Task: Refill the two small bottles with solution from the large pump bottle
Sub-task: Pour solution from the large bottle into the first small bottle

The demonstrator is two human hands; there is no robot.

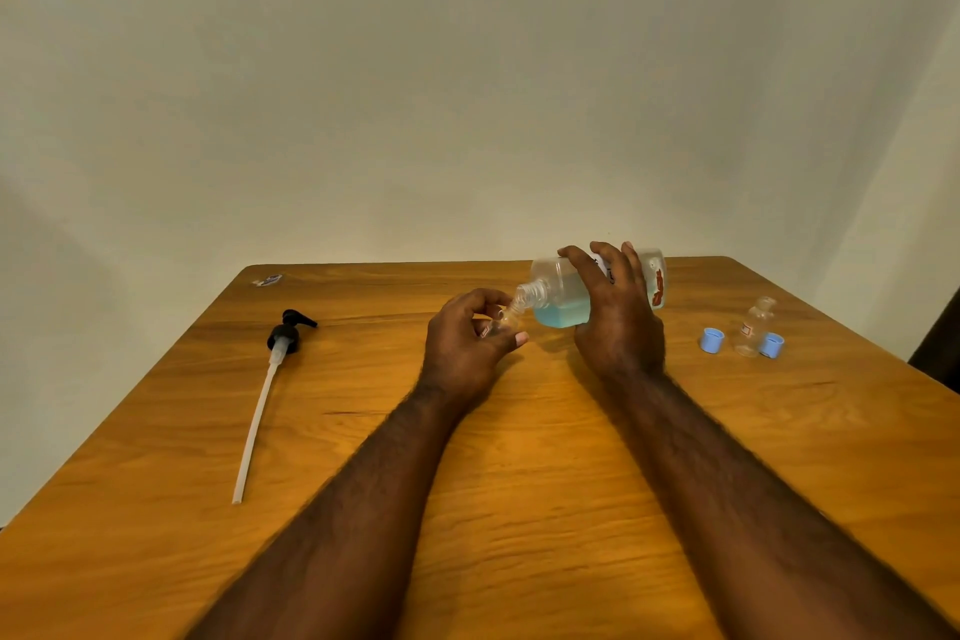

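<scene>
Over the table (519,483), right hand (618,317) is gripping the tipped pump bottle (566,296), left hand (467,343) pinching the small bottle (506,320); I'd be pouring slowly, mouths lined up.

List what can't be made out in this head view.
Head view:
Small bottle in the left hand: the hand covers its body, so its fill level is hidden.
Large bottle label: the right hand covers it; visible print is blurred.
Second small bottle: too small to tell whether it holds liquid.
Scrap, far left: too small to identify.
</scene>
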